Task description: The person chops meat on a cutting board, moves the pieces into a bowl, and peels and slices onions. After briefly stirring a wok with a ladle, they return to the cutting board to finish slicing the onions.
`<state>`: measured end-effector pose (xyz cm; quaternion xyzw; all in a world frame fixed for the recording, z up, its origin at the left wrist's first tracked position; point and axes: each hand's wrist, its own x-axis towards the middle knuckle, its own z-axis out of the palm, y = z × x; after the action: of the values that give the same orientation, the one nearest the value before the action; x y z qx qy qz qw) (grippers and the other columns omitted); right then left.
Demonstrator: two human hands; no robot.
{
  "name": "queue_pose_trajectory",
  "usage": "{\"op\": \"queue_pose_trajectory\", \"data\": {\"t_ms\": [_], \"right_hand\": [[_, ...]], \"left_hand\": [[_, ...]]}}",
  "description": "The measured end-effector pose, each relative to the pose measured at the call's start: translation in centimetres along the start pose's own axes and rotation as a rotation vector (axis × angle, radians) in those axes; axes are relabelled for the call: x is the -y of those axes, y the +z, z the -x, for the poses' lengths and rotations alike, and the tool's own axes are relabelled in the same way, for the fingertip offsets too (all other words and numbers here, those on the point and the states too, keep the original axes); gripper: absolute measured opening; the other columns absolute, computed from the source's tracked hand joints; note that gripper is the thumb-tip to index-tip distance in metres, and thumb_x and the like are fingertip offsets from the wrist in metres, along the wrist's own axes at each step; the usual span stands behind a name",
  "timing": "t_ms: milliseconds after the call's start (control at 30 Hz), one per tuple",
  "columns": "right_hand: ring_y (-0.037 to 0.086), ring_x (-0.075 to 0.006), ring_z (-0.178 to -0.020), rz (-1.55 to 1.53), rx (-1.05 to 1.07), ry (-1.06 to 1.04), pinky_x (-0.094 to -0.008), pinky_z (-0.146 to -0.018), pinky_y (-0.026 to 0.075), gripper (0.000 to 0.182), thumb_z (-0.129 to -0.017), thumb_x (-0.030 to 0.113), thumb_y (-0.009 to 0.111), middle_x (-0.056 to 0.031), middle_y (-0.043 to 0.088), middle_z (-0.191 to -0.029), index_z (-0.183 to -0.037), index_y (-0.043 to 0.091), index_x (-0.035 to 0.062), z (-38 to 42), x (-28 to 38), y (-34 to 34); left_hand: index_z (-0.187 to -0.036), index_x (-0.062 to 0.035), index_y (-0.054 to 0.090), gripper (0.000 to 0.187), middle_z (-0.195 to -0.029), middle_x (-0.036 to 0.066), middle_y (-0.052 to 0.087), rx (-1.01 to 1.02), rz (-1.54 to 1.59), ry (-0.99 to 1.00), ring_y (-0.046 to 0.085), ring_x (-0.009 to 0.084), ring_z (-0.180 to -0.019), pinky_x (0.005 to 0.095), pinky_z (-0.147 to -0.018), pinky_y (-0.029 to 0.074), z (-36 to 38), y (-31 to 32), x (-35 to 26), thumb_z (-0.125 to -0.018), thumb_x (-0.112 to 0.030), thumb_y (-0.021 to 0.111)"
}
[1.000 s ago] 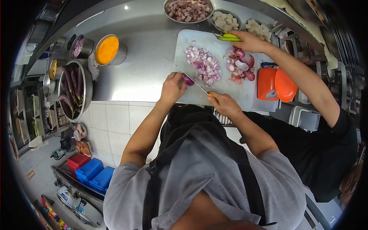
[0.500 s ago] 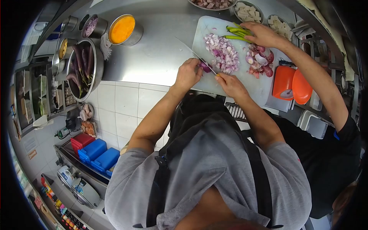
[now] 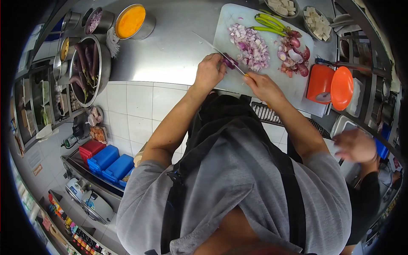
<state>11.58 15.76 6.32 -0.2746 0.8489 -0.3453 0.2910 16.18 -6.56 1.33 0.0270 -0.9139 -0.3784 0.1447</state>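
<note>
A knife (image 3: 209,44) with an orange-yellow handle is gripped in my right hand (image 3: 266,87), its blade pointing up and left across a piece of purple onion (image 3: 229,60). My left hand (image 3: 210,71) has its fingers closed on that onion at the near left edge of the white cutting board (image 3: 297,97). Chopped onion (image 3: 256,55) lies in a pile just beyond the blade. Onion skins and pieces (image 3: 293,58) form another heap to the right. Several long green peppers (image 3: 270,23) rest at the board's far side.
Bowls of white cubes (image 3: 317,24) stand at the back right, near an orange scale (image 3: 319,83). Eggplants (image 3: 89,63) fill a metal bowl at left, beside a pot of orange liquid (image 3: 131,22). A co-worker's blurred hand (image 3: 356,145) is at right.
The co-worker's hand has left the peppers and moved down to the right, away from the board. My hands keep nearly the same hold on knife and onion. The view has shifted slightly.
</note>
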Motion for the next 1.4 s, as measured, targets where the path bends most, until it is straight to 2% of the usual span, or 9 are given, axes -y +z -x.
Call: {"op": "queue_pose_trajectory", "data": {"t_ms": [367,433,533,567,633,767,833,1033,1400], "right_hand": [[0.062,-0.0444,-0.074,-0.137,-0.187,-0.138,-0.0502,-0.065,0.046,0.027,-0.099,0.028,0.055,-0.022,0.064,-0.076,-0.106,0.061,0.0028,1.4,0.9,1.3],[0.06,-0.029,-0.055,-0.231,-0.277,-0.038,-0.0401,-0.057,0.047,0.026,-0.1,0.026,0.054,-0.0132,0.057,-0.062,-0.111,0.062,0.0044,2.0,1.7,0.3],[0.059,-0.0224,-0.052,-0.205,-0.255,0.164,-0.038,-0.055,0.046,0.028,-0.102,0.029,0.05,-0.0098,0.056,-0.06,-0.108,0.061,0.0035,1.8,0.1,0.1],[0.059,-0.0224,-0.052,-0.199,-0.262,0.159,-0.038,-0.055,0.046,0.028,-0.102,0.029,0.05,-0.0098,0.056,-0.06,-0.108,0.061,0.0035,1.7,-0.2,0.1],[0.061,-0.0471,-0.076,-0.183,-0.228,0.216,-0.0506,-0.066,0.046,0.03,-0.1,0.03,0.052,-0.0261,0.062,-0.075,-0.103,0.061,0.0023,2.4,0.2,0.1],[0.061,-0.0473,-0.077,-0.196,-0.234,0.149,-0.0502,-0.067,0.047,0.03,-0.1,0.031,0.052,-0.0269,0.063,-0.078,-0.104,0.062,0.0028,1.5,1.2,-0.4],[0.06,-0.0302,-0.056,-0.153,-0.288,0.058,-0.0427,-0.058,0.046,0.031,-0.101,0.033,0.05,-0.0148,0.059,-0.063,-0.101,0.061,0.0033,1.0,0.1,1.2],[0.059,-0.044,-0.07,-0.226,-0.219,0.129,-0.0473,-0.066,0.045,0.032,-0.1,0.033,0.052,-0.0237,0.06,-0.073,-0.104,0.062,0.0032,1.1,1.5,-0.6],[0.059,-0.0419,-0.07,-0.143,-0.177,0.072,-0.0461,-0.065,0.045,0.032,-0.099,0.034,0.053,-0.0225,0.061,-0.072,-0.106,0.063,0.0036,0.2,1.0,1.1]], "left_hand": [[-0.1,-0.0018,0.064,0.025,-0.103,0.015,0.068,0.118,-0.059,-0.006,0.066,0.0324,-0.095,0.0385,-0.077,0.056,-0.6,-1.4,-0.6,-0.076,-0.002,0.072],[-0.096,-0.0022,0.062,0.023,-0.1,0.015,0.065,0.035,-0.009,0.218,0.061,0.035,-0.102,0.0431,-0.086,0.051,-1.6,-1.9,-1.6,-0.075,-0.001,0.071],[-0.099,-0.0026,0.061,0.027,-0.099,0.016,0.064,0.211,-0.056,0.376,0.06,0.0363,-0.099,0.0438,-0.086,0.051,-2.8,-1.2,-0.8,-0.074,-0.006,0.071],[-0.099,-0.0026,0.061,0.027,-0.099,0.016,0.064,0.203,-0.055,0.384,0.06,0.0363,-0.099,0.0438,-0.086,0.051,-2.9,-1.0,-0.8,-0.074,-0.006,0.071],[-0.101,-0.0023,0.061,0.031,-0.098,0.017,0.063,0.274,-0.11,0.174,0.06,0.0372,-0.096,0.0443,-0.084,0.051,-2.1,-0.6,-1.4,-0.074,-0.011,0.073],[-0.1,-0.0015,0.06,0.032,-0.097,0.018,0.064,0.204,-0.123,0.092,0.06,0.0373,-0.094,0.0448,-0.083,0.051,-1.5,-0.4,-1.9,-0.073,-0.011,0.074],[-0.1,-0.0017,0.06,0.032,-0.093,0.019,0.063,0.178,-0.029,0.057,0.06,0.0376,-0.092,0.0454,-0.082,0.051,-0.4,-0.9,-1.9,-0.072,-0.01,0.075],[-0.1,-0.0024,0.06,0.031,-0.091,0.018,0.063,0.197,-0.011,0.074,0.061,0.0383,-0.091,0.0453,-0.081,0.051,-0.6,-1.2,-1.7,-0.072,-0.007,0.073],[-0.1,-0.0034,0.061,0.029,-0.094,0.015,0.067,0.229,-0.047,0.081,0.064,0.0359,-0.092,0.0432,-0.08,0.052,-0.7,-1.2,-1.6,-0.075,-0.009,0.074]]}}
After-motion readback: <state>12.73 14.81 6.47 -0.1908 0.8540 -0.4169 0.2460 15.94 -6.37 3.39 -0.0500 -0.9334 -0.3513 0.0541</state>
